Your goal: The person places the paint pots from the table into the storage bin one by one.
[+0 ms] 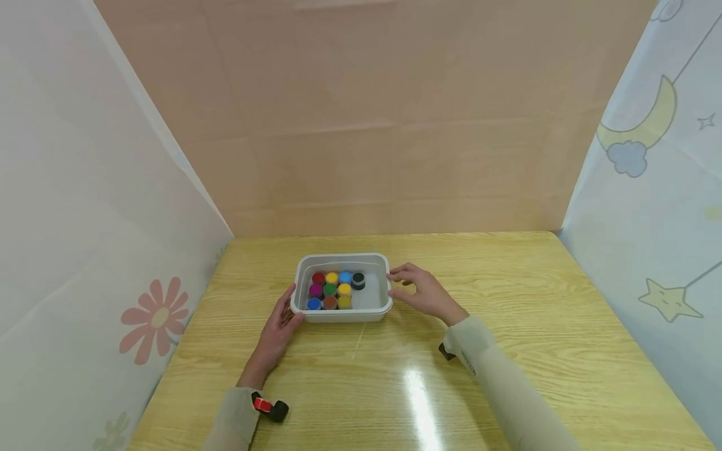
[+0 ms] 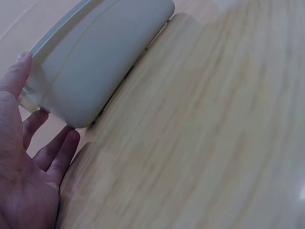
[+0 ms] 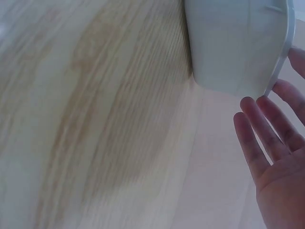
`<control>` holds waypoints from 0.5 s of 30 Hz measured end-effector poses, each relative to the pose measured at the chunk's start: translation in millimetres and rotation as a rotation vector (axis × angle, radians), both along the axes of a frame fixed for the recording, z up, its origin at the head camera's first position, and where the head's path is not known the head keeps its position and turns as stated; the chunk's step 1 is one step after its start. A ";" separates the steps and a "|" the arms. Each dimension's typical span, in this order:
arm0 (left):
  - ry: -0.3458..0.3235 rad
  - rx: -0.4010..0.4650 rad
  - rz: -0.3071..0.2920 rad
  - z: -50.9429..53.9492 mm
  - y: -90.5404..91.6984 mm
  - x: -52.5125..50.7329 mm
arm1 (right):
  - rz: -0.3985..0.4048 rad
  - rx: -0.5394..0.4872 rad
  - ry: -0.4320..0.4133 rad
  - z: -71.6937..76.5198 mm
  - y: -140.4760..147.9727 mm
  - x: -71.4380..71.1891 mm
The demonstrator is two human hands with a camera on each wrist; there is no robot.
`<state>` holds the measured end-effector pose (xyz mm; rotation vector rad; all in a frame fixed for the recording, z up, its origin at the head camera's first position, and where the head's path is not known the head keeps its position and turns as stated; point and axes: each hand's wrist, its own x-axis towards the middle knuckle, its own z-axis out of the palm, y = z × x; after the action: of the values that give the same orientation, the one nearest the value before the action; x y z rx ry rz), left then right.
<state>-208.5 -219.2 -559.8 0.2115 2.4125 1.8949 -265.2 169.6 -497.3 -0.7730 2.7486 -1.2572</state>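
Note:
A white plastic bin [image 1: 341, 317] sits on the table, its long side facing me. Inside stand several small round jars with coloured lids, among them a black-lidded jar [image 1: 358, 280], a red one [image 1: 318, 278] and a green one [image 1: 329, 290]. My left hand [image 1: 276, 329] holds the bin's left front corner, the thumb at the rim and the fingers around the end wall, as the left wrist view shows. At the opposite end, my right hand [image 1: 423, 293] touches the rim with loosely spread fingers [image 3: 251, 143]. The jars are hidden in both wrist views.
The wooden table [image 1: 507, 338] ends at a brown paper backdrop [image 1: 395, 156]. Patterned white panels stand on the left [image 1: 84, 219] and right [image 1: 665, 207]. A wrist strap with a black device [image 1: 278, 411] is on the left sleeve.

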 end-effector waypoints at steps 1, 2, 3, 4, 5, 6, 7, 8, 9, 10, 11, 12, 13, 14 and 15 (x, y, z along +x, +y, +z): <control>-0.002 0.001 0.000 0.2 -0.1 0.1 | 0.001 -0.004 -0.002 0.3 -0.3 0.5; -0.003 0.003 -0.001 0.7 -0.1 0.3 | 0.002 -0.009 -0.003 0.5 -0.6 1.0; -0.003 0.002 -0.003 1.3 0.1 0.6 | 0.000 -0.014 -0.004 0.8 -0.8 1.4; -0.002 0.002 -0.003 1.9 0.3 0.8 | -0.001 -0.016 -0.002 0.8 -1.1 1.7; -0.002 0.002 -0.001 2.5 0.8 1.0 | -0.001 -0.019 0.002 0.9 -1.3 1.8; -0.001 0.001 0.001 3.0 1.1 1.2 | -0.002 -0.022 0.005 0.9 -1.5 1.9; 0.001 0.000 0.002 3.3 1.3 1.3 | -0.003 -0.025 0.006 0.8 -1.6 1.9; 0.003 0.000 0.003 3.5 1.5 1.3 | -0.004 -0.027 0.008 0.7 -1.8 1.8; 0.007 -0.004 0.003 3.5 1.6 1.4 | -0.004 -0.031 0.008 0.6 -1.8 1.8; 0.008 -0.003 0.004 3.3 1.7 1.3 | -0.002 -0.035 0.008 0.3 -1.8 1.7; 0.010 -0.002 0.004 3.2 1.8 1.3 | -0.001 -0.039 0.004 0.0 -1.9 1.7; 0.011 0.000 0.003 3.0 1.7 1.3 | -0.001 -0.042 0.001 -0.3 -1.9 1.7; 0.014 -0.002 0.000 2.7 1.6 1.3 | 0.001 -0.044 0.000 -0.6 -2.0 1.7; 0.014 -0.002 0.000 2.6 1.6 1.3 | 0.002 -0.046 0.001 -0.8 -2.0 1.7; 0.014 -0.002 0.000 2.5 1.5 1.4 | 0.004 -0.049 0.001 -1.1 -2.0 1.6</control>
<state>-207.0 -217.7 -557.3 0.2255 2.4232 1.8970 -263.6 167.5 -498.5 -0.7834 2.7253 -1.3282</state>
